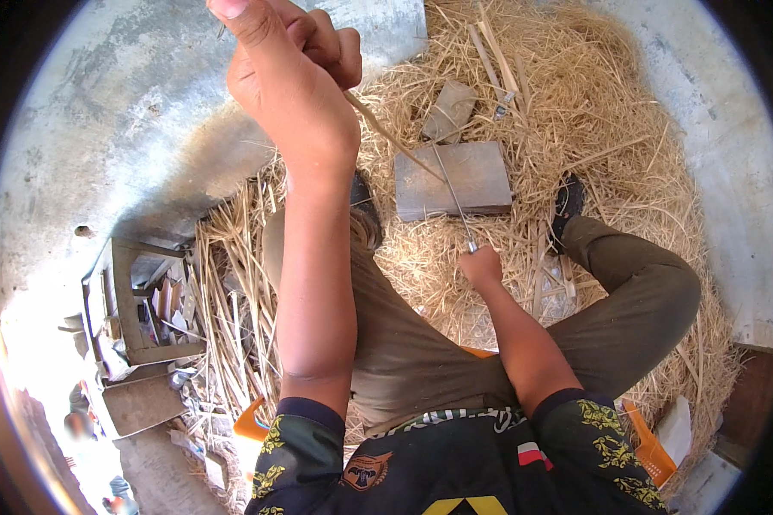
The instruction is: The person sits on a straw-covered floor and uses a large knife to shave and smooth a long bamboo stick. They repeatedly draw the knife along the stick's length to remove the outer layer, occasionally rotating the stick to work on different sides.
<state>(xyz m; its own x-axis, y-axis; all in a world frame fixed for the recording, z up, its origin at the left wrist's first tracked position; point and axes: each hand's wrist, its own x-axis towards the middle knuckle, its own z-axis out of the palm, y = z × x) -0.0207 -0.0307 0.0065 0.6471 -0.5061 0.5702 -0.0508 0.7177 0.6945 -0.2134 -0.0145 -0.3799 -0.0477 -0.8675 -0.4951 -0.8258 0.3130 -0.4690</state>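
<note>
- Fingers (349, 56) of the left hand (294, 81) are wrapping tightly round the upper part of a thin tan strip (386, 133); how the strip is sitting inside the fist is hidden
- The right hand (483, 268) is gripping a narrow-bladed knife (453, 193) by its handle, fingers folded round it with no gap showing
- The strip is slanting down from the left fist to over a grey rectangular block (485, 176), its lower part meeting the blade in the view; whether they are touching, I cannot tell
- It is curving gently, so it is probably light and springy, perhaps split bamboo or cane, and likely to splinter if bent sharply
- Its surface is looking dry and matt, so it is probably offering fair grip, though its edges may be sharp on bare skin
- The upper end, well apart from the blade, is seeming the best place to hold it
- The knife is looking light and stiff; its handle is offering the only safe hold
- The block is lying on loose straw-like shavings (593, 94), between two dark shoes (569, 202), and is seeming heavy and steady
</note>
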